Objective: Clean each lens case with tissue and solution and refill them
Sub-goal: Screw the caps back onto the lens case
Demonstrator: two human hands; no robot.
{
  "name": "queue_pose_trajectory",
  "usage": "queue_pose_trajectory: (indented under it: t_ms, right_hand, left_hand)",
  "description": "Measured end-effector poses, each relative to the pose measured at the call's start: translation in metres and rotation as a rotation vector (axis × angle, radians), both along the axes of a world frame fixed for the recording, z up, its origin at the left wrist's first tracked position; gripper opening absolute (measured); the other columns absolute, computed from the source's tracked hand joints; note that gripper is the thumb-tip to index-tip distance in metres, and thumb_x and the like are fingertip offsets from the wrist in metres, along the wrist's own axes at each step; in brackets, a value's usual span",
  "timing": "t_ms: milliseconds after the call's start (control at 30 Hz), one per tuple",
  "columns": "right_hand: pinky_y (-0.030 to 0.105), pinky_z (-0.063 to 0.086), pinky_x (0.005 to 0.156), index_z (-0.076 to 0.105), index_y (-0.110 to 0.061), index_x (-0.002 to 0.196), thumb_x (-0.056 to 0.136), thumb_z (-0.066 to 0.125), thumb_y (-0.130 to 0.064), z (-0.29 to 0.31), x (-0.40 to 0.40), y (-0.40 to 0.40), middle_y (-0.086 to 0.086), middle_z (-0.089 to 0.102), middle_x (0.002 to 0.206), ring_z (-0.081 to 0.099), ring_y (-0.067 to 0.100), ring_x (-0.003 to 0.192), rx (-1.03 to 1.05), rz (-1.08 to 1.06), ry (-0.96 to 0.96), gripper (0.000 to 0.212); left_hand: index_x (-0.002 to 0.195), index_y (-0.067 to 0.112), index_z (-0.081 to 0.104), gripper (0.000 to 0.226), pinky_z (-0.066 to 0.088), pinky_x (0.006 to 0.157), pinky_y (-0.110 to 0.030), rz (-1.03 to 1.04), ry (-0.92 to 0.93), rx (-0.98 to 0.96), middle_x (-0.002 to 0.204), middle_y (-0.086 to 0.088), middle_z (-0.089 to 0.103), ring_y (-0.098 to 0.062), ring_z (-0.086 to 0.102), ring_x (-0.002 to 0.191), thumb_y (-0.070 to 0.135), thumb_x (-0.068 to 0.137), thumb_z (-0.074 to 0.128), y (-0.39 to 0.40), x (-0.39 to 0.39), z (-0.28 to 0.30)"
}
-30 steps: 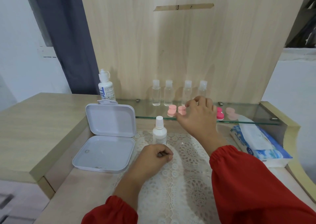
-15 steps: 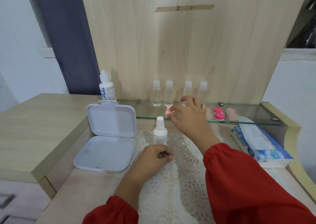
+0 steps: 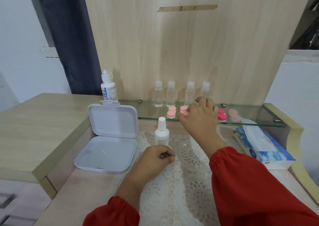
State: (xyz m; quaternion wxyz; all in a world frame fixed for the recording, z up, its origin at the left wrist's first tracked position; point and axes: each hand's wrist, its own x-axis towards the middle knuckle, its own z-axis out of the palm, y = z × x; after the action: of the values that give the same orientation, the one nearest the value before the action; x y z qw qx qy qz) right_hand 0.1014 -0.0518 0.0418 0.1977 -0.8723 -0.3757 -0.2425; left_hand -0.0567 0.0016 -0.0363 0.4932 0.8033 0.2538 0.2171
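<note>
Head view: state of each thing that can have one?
White box: lid open, upright.
Solution bottle: capped, standing on the lace mat.
Eye-drop bottle: capped, upright.
Four clear bottles: capped, upright on the glass shelf.
Tissue pack: open, a sheet sticking out.
Pink case: closed, pinched by right hand.
Left hand: fisted on the mat.

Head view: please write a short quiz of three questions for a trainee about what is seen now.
1. True or false: the white box is closed.
2. How many clear bottles stand on the glass shelf?
3. The fingers of the right hand touch: A) the tissue pack, B) a pink lens case, C) the white bottle.
Key: 1 false, its lid stands open; 2 four; 3 B.
</note>
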Motion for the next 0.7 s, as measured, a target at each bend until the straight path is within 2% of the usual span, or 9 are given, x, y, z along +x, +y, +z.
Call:
queue_pose_trajectory:
  t_ms: [167,267,333,433,533,633,700]
  right_hand:
    - [0.031,0.024,0.092,0.070,-0.022,0.104,0.085,0.058,-0.045,0.005,-0.005,-0.025,0.000,0.050,0.119,0.036,0.021,0.114,0.138,0.097,0.130,0.032]
    - [0.023,0.022,0.080,0.067,-0.024,0.101,0.084,0.064,-0.046,-0.002,-0.009,-0.055,-0.005,0.052,0.104,0.036,0.012,0.102,0.230,0.252,0.252,0.028]
    - [0.022,0.027,0.076,0.064,-0.028,0.099,0.084,0.065,-0.045,-0.014,-0.010,-0.078,-0.011,0.055,0.097,0.042,0.007,0.095,0.233,0.354,0.319,0.022]
    - [0.011,0.030,0.074,0.062,-0.033,0.097,0.085,0.064,-0.043,-0.041,-0.004,-0.103,-0.017,0.055,0.093,0.045,0.002,0.091,0.127,0.403,0.375,0.016]
    - [0.019,0.032,0.078,0.063,-0.034,0.106,0.088,0.063,-0.039,-0.062,0.006,-0.111,-0.017,0.054,0.097,0.045,0.008,0.101,-0.026,0.420,0.476,0.019]
    - [0.021,0.032,0.085,0.062,-0.034,0.116,0.091,0.060,-0.037,-0.073,0.011,-0.111,-0.016,0.052,0.105,0.040,0.007,0.105,-0.173,0.459,0.487,0.026]
    - [0.021,0.032,0.088,0.061,-0.036,0.119,0.091,0.059,-0.038,-0.077,0.012,-0.110,-0.021,0.049,0.102,0.039,0.006,0.104,-0.202,0.492,0.469,0.028]
  left_hand:
    - [0.080,0.025,0.073,0.015,0.041,0.061,-0.011,0.002,0.002,0.000,0.054,0.021,0.058,0.006,0.050,0.056,0.011,0.084,0.071,0.002,0.001,-0.002]
    - [0.081,0.024,0.072,0.014,0.040,0.060,-0.008,0.002,0.001,0.004,0.054,0.022,0.057,0.007,0.051,0.056,0.010,0.084,0.071,0.002,0.001,-0.003]
    - [0.081,0.026,0.072,0.016,0.041,0.061,-0.009,0.011,-0.005,0.002,0.058,0.020,0.059,0.007,0.052,0.058,0.010,0.084,0.071,0.002,0.001,-0.003]
    - [0.080,0.033,0.071,0.022,0.046,0.067,-0.012,0.034,-0.030,-0.007,0.074,0.011,0.066,0.003,0.058,0.067,0.011,0.085,0.070,0.001,0.002,-0.004]
    - [0.083,0.033,0.070,0.022,0.047,0.071,-0.012,0.036,-0.060,0.027,0.079,0.010,0.067,0.004,0.061,0.072,0.011,0.086,0.068,-0.005,0.004,-0.003]
    - [0.099,0.027,0.071,0.016,0.045,0.075,-0.008,0.010,-0.028,0.158,0.090,0.012,0.065,0.003,0.059,0.081,0.016,0.088,0.067,-0.012,0.007,-0.002]
    - [0.114,0.027,0.067,0.025,0.041,0.082,-0.009,-0.051,0.015,0.316,0.104,0.012,0.061,0.003,0.054,0.091,0.024,0.090,0.065,-0.018,0.012,-0.003]
